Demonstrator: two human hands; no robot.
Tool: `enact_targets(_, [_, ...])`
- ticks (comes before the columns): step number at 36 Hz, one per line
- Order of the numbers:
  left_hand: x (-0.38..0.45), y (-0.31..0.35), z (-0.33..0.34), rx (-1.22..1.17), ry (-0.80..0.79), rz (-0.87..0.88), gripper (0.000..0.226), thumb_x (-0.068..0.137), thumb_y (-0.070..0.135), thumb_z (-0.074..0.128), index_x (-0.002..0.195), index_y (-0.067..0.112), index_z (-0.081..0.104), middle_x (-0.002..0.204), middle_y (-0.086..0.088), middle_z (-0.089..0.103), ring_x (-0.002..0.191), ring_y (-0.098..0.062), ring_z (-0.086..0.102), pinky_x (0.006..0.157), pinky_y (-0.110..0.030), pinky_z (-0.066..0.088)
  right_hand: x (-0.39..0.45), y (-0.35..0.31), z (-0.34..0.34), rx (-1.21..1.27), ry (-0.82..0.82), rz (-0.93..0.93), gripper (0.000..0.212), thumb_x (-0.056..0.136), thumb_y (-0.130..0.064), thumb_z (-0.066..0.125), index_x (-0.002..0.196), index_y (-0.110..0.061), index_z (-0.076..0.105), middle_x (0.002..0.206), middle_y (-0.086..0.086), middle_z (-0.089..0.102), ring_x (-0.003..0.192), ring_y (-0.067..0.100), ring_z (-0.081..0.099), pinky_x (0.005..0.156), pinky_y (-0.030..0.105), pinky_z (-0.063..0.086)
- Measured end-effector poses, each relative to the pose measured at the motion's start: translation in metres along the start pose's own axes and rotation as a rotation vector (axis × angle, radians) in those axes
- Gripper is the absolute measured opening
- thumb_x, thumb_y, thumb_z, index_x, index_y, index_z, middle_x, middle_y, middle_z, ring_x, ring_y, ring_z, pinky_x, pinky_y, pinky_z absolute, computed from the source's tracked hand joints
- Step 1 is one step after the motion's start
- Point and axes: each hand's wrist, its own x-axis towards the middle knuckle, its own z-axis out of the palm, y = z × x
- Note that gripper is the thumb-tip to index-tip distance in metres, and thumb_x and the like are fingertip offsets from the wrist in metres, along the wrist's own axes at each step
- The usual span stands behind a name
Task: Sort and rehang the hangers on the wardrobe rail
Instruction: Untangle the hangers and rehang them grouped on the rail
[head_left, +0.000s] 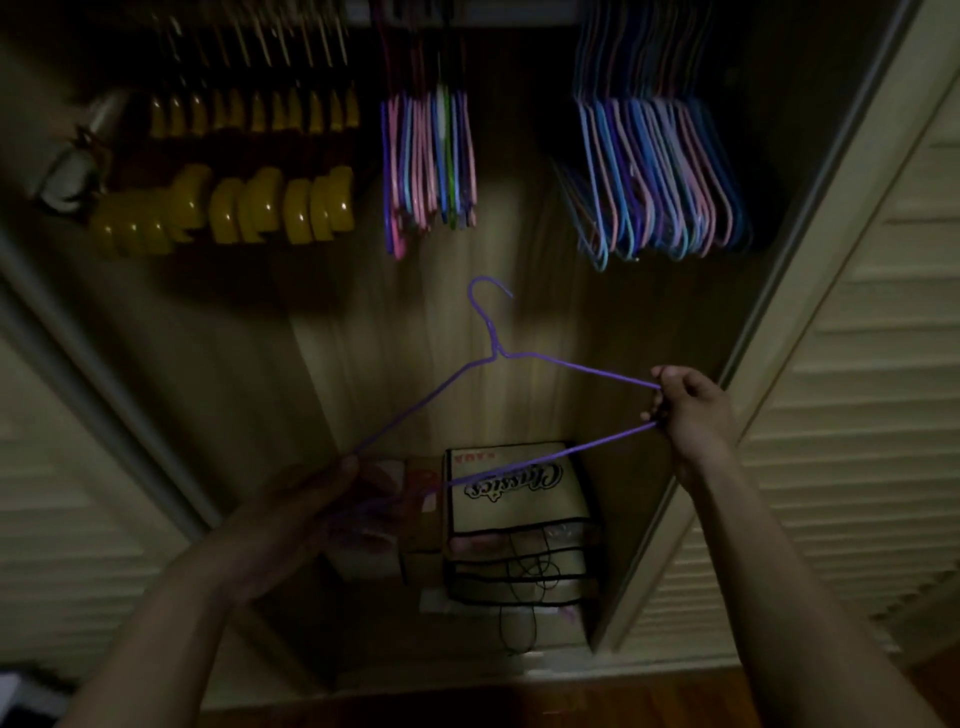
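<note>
Below the rail, one purple hanger (519, 410) (hook up): your right hand (688, 410) pinches one corner, your left hand (306, 499) grips the other.

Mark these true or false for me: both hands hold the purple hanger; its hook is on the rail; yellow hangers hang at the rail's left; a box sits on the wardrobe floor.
1. Both the left hand and right hand hold the purple hanger. True.
2. Its hook is on the rail. False: the hook is free, below the hanging hangers.
3. Yellow hangers hang at the left. True.
4. No box on the wardrobe floor. False: one sits there.
</note>
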Motion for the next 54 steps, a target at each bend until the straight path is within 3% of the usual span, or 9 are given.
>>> enact_targets(6, [-0.023, 0.047, 0.018, 0.103, 0.038, 0.084, 0.043, 0.089, 0.030, 0.045, 0.087, -0.004, 0.071, 0.078, -0.031, 0.068, 0.059, -0.035, 0.069, 0.051, -0.033, 0.057, -0.002, -0.018, 0.014, -0.144, -0.001, -0.074, 0.029, 0.105, -0.016, 0.047, 0.082, -0.018, 0.065, 0.062, 0.002, 0.049, 0.051, 0.009, 0.049, 0.053, 0.029, 0.048])
enact_targets(10, [-0.033, 0.072, 0.032, 0.281, 0.093, 0.292, 0.041, 0.087, 0.033, 0.044, 0.077, 0.001, 0.067, 0.059, -0.022, 0.064, 0.044, -0.027, 0.061, 0.043, -0.026, 0.051, -0.006, -0.042, 0.025, -0.632, -0.102, -0.210, 0.023, 0.104, -0.020, 0.048, 0.088, -0.011, 0.063, 0.080, 0.012, 0.060, 0.077, 0.028, 0.057, 0.065, 0.031, 0.036])
enact_targets(17, [-0.025, 0.096, 0.063, 0.525, 0.171, 0.512, 0.036, 0.095, 0.042, 0.051, 0.070, 0.023, 0.066, 0.053, -0.010, 0.063, 0.037, -0.019, 0.052, 0.036, -0.025, 0.042, -0.003, -0.134, 0.028, -1.328, -0.062, -0.798, 0.022, 0.098, -0.019, 0.055, 0.112, -0.004, 0.059, 0.110, 0.020, 0.055, 0.102, 0.039, 0.052, 0.085, 0.042, 0.045])
enact_targets(22, [-0.008, 0.110, 0.112, 0.739, 0.222, 0.580, 0.035, 0.096, 0.053, 0.038, 0.080, 0.031, 0.060, 0.057, -0.004, 0.066, 0.044, -0.020, 0.062, 0.047, -0.045, 0.054, 0.002, -0.208, 0.031, -1.748, -0.067, -0.990, 0.031, 0.094, -0.024, 0.060, 0.122, -0.013, 0.054, 0.116, 0.012, 0.051, 0.104, 0.030, 0.047, 0.082, 0.040, 0.044])
enact_targets(29, [-0.003, 0.142, 0.156, 1.054, 0.361, 0.653, 0.044, 0.104, 0.046, 0.032, 0.077, 0.023, 0.058, 0.059, 0.008, 0.068, 0.050, -0.005, 0.062, 0.062, -0.034, 0.055, 0.017, -0.267, -0.007, -2.082, -0.114, -1.131, 0.050, 0.090, -0.041, 0.061, 0.132, -0.017, 0.053, 0.132, 0.011, 0.049, 0.122, 0.030, 0.042, 0.107, 0.043, 0.034])
enact_targets(34, [-0.013, 0.166, 0.171, 1.048, 0.421, 0.545, 0.043, 0.105, 0.036, 0.037, 0.076, 0.015, 0.061, 0.056, -0.001, 0.067, 0.046, -0.018, 0.063, 0.049, -0.030, 0.051, 0.055, -0.304, -0.031, -1.955, -0.052, -1.522, 0.026, 0.081, -0.029, 0.074, 0.095, -0.007, 0.073, 0.097, 0.018, 0.065, 0.096, 0.037, 0.057, 0.099, 0.053, 0.044])
enact_targets(38, [-0.016, 0.196, 0.195, 1.041, 0.432, 0.420, 0.043, 0.106, 0.033, 0.037, 0.078, 0.010, 0.060, 0.053, -0.012, 0.065, 0.043, -0.023, 0.059, 0.042, -0.023, 0.042, 0.100, -0.317, -0.040, -1.758, -0.022, -1.708, 0.029, 0.093, -0.034, 0.057, 0.085, -0.009, 0.069, 0.085, 0.013, 0.062, 0.088, 0.034, 0.053, 0.101, 0.052, 0.041])
enact_targets(42, [-0.016, 0.207, 0.215, 0.999, 0.454, 0.377, 0.044, 0.106, 0.029, 0.038, 0.078, 0.003, 0.058, 0.049, -0.015, 0.060, 0.040, -0.025, 0.056, 0.039, -0.023, 0.041, 0.131, -0.312, -0.041, -1.591, -0.006, -1.803, 0.043, 0.100, -0.038, 0.041, 0.078, -0.012, 0.068, 0.076, 0.008, 0.062, 0.080, 0.030, 0.052, 0.098, 0.048, 0.037])
enact_targets(54, [-0.020, 0.210, 0.200, 0.835, 0.486, 0.276, 0.043, 0.101, 0.036, 0.045, 0.073, 0.007, 0.060, 0.049, -0.023, 0.057, 0.037, -0.029, 0.053, 0.036, -0.027, 0.039, 0.155, -0.273, -0.038, -1.184, 0.141, -1.944, 0.031, 0.094, -0.026, 0.052, 0.069, -0.010, 0.061, 0.069, 0.011, 0.056, 0.072, 0.031, 0.049, 0.098, 0.047, 0.042])
